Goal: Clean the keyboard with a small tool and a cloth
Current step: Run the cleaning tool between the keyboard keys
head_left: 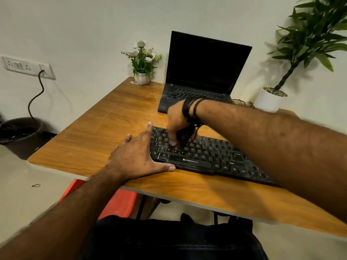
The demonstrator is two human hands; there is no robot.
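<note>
A black keyboard (210, 156) lies at an angle on the wooden table (105, 132) near its front edge. My left hand (139, 154) lies flat against the keyboard's left end, fingers straight, thumb along the front rim. My right hand (176, 122) reaches down over the left part of the keys and grips a small dark tool (185, 136), blurred, whose tip meets the keys. Its exact shape is hard to tell. No cloth is in view.
An open black laptop (202, 76) stands behind the keyboard. A small white pot of flowers (142, 62) sits at the table's back left corner. A tall plant in a white pot (272, 98) stands at the right. A dark bin (20, 134) and a red stool (122, 201) are on the floor.
</note>
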